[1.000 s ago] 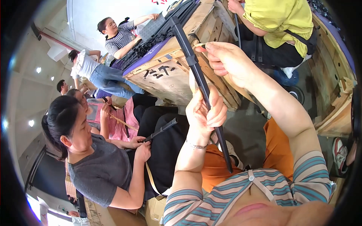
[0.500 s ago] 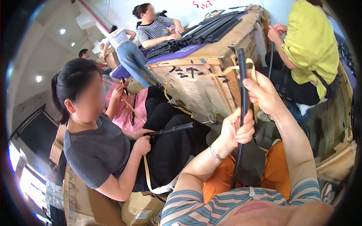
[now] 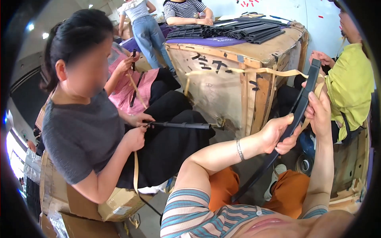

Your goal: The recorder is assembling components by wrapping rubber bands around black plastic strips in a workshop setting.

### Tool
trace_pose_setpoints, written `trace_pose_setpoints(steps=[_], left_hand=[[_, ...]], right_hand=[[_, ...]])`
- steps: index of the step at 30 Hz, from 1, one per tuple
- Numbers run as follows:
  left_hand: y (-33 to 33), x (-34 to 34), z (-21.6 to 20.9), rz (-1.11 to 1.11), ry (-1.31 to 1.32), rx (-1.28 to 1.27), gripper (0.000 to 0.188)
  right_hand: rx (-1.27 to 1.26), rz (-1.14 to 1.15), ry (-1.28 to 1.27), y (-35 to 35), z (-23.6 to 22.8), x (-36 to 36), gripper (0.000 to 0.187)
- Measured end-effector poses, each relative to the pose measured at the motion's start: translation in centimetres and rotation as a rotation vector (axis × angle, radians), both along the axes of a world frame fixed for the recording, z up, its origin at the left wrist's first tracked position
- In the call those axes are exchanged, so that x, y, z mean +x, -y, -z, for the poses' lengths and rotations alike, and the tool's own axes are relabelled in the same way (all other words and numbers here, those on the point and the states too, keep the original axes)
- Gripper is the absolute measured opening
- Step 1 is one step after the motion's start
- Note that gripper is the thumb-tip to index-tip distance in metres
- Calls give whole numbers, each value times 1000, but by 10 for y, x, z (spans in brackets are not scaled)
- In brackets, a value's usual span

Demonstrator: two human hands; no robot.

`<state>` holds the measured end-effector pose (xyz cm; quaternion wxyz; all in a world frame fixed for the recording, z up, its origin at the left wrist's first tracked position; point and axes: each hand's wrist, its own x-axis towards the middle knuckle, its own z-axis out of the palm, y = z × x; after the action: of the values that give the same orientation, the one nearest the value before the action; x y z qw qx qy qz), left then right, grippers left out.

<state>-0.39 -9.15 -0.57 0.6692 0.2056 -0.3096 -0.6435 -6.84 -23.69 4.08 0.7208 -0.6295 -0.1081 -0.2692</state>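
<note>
A bundle of long black strips (image 3: 303, 105) slants up and to the right in front of me, its lower end hanging between my knees. My left hand (image 3: 276, 135) is closed round the middle of it, thumb along its upper face. Higher up, my right hand (image 3: 319, 113) grips the same bundle from the right. A pale yellow tape (image 3: 270, 71) wraps the bundle by the right hand, one loop hanging there. Its free end stretches far to the left in the air. Part of the right hand's fingers is hidden behind the bundle.
A wooden crate (image 3: 214, 85) stands ahead, with a pile of black strips (image 3: 226, 31) on a purple cloth (image 3: 202, 41). At my left a co-worker in grey (image 3: 79, 135) holds another black strip bundle (image 3: 184, 125). To the right sits a person in yellow (image 3: 351, 83). A cardboard box (image 3: 121, 204) stands lower left.
Both hands have moved right with the bundle, which now leans further right. The tape's free end now stretches out to the left. My view has also shifted.
</note>
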Motion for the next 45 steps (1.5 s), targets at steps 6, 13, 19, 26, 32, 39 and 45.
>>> trace_pose_setpoints(steps=[6, 13, 19, 26, 32, 39, 45], left_hand=[[-8, 10, -1, 101, -56, -142, 49], [-15, -6, -4, 95, -70, -123, 51], [-42, -34, -11, 27, 114, -135, 65], [-60, -48, 15, -251, 268, 20, 34], [-58, -23, 27, -767, 416, 125, 29], [-54, -17, 20, -735, 159, 339, 25], [-57, -8, 17, -832, 216, 325, 19]], right_hand=[[-74, -96, 26, -7, -13, 5, 37], [-20, -8, 23, -20, -17, -5, 28], [107, 130, 186, -28, -44, -31, 35], [243, 194, 60, -16, -36, -41, 36], [-390, 108, -318, -32, 35, -42, 28], [-769, 95, -415, -58, 57, -41, 35], [-396, -87, -359, -44, 66, -30, 28]])
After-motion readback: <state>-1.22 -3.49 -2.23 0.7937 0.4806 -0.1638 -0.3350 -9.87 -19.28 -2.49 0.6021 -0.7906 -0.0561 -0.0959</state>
